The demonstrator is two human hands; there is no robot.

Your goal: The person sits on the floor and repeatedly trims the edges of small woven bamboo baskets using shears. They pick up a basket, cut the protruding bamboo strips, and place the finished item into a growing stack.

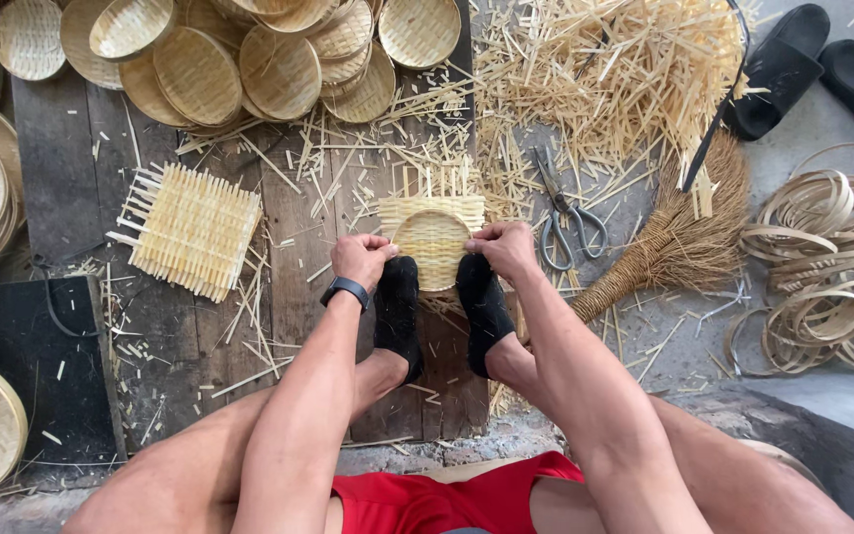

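A small woven bamboo mat with a round rim pressed onto it (432,240) lies on dark wooden boards (81,158). My two feet in black socks (399,311) pin its near edge. My left hand (361,257), with a black watch on the wrist, grips the left side of the rim. My right hand (502,246) grips the right side. Both hands are closed on the piece, fingers curled over its edge.
A flat square woven mat (190,229) lies to the left. Stacks of finished round baskets (249,59) fill the top and left edge. Scissors (565,213), a broom (674,242), bamboo offcuts (605,79), coiled bamboo strips (827,262) and black sandals (822,59) sit to the right.
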